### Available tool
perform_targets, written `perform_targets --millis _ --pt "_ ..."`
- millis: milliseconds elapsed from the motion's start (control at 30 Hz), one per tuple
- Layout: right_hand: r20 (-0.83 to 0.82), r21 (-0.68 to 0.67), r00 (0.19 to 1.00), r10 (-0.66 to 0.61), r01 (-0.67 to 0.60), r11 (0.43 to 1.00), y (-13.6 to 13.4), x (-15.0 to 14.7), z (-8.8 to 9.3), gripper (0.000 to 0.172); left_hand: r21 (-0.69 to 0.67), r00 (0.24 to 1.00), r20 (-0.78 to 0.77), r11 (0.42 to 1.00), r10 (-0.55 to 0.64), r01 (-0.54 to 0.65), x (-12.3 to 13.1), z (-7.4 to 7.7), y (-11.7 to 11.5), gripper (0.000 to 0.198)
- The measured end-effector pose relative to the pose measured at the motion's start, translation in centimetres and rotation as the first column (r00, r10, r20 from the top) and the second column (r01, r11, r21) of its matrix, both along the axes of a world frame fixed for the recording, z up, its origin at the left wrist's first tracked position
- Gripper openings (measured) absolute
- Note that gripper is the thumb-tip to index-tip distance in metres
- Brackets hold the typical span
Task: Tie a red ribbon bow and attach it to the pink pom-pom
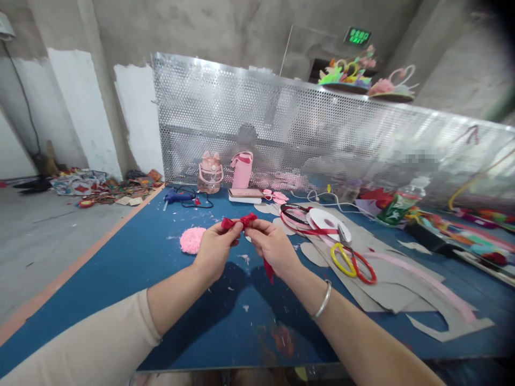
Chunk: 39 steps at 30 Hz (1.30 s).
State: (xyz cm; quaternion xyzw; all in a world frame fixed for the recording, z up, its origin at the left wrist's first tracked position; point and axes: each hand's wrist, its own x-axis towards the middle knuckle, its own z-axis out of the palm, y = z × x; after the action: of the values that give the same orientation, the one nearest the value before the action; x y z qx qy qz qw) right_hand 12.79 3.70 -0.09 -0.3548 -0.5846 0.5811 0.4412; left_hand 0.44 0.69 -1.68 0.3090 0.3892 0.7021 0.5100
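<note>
While both hands sit close together over the blue table [132, 268], they're pinching a red ribbon bow [240, 221] between them. The left hand [215, 249] has its fingertips closed on the bow's left loop, and the right hand [273, 246] is closed on the right side near the knot. So the bow is up off the table, right between the two sets of fingertips, and a loose red tail hangs down under the right hand.

Just left of the left hand there's a fuzzy pink pom [192, 239] lying flat on the table. To the right of the right hand, scissors [354, 262] with one yellow and one red handle rest on some cut grey sheets [386, 297]. Just beyond those is a white ribbon spool [322, 219] with red ribbon trailing off it.

Further out past the hands are a blue glue gun [177, 197], a pink bottle [210, 172] and a pink holder [242, 169], all lined up in front of a perforated metal screen [281, 123]. There's a silver bangle [324, 299] on the right wrist, and little scraps are scattered all over the table.
</note>
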Motion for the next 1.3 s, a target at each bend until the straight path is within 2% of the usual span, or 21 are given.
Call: perform_targets --millis 233,400,567,667,867,1000,1133,1300 --pt "0.052 0.117 0.998 -0.030 0.024 0.993 0.1 0.2 -0.2 0.032 0.031 0.999 -0.015 0.999 -0.034 0.034 0.1 0.4 -0.5 0.039" --pt "0.102 0.196 0.995 -0.008 -0.013 0.980 0.8 0.5 -0.6 0.029 0.039 0.997 -0.030 0.997 -0.069 0.070 -0.2 0.2 0.0 0.030" --pt "0.189 0.283 0.981 0.039 -0.092 0.955 2.1 1.1 -1.1 0.021 -0.029 0.991 -0.026 0.991 -0.129 0.128 -1.0 1.2 0.1 0.042" --pt "0.254 0.335 0.967 0.016 -0.104 0.937 2.3 1.3 -1.1 0.019 -0.096 0.981 -0.047 0.978 -0.188 0.183 -1.5 1.6 0.1 0.032" --pt "0.355 0.437 0.935 -0.017 -0.149 0.887 1.3 1.2 -0.6 0.014 -0.148 0.955 -0.200 0.970 -0.219 0.191 -2.0 1.0 0.4 0.038" --pt "0.368 0.452 0.929 -0.037 -0.144 0.880 0.9 0.8 -0.7 0.010 -0.097 0.962 -0.230 0.987 -0.148 0.129 -2.0 0.7 0.7 0.037" --pt "0.337 0.404 0.939 -0.063 -0.084 0.911 1.0 0.6 -1.1 0.026 -0.006 0.979 -0.202 1.000 -0.006 0.005 -2.1 0.5 1.2 0.043" --pt "0.340 0.341 0.940 0.011 -0.134 0.931 1.0 0.8 -0.8 0.019 0.049 0.979 -0.192 0.997 0.067 -0.058 -2.4 0.4 1.6 0.047"
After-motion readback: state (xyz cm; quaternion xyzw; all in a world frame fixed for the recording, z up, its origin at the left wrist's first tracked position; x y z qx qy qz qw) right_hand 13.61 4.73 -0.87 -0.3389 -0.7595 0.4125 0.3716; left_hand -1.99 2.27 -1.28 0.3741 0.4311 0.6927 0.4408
